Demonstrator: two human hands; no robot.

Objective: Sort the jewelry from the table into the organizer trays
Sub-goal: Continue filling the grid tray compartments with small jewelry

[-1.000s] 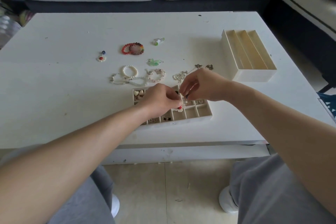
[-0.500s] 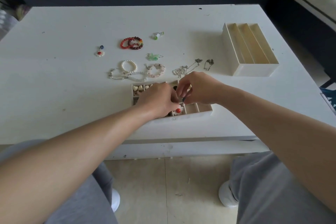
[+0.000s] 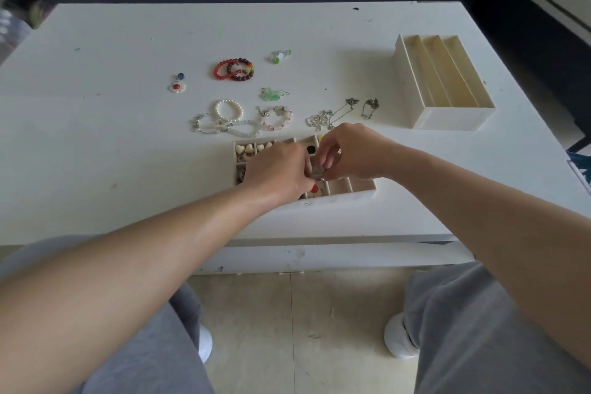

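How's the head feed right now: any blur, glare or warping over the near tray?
Head view: soft, even light, no glare; left hand, right hand and near tray sharp, though the hands cover much of it; wide-angle lens bows the table edges; far corners smeared.

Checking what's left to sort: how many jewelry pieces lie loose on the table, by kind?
Bead bracelets: 5
Silvery chains: 3, as far as the tangle shows
Small green pieces: 2
Flower charm: 1
Total: 11

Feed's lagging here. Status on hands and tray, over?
Left hand, right hand both pinching small piece over compartment tray. Bracelets, chains loose on table. Nothing blocking.
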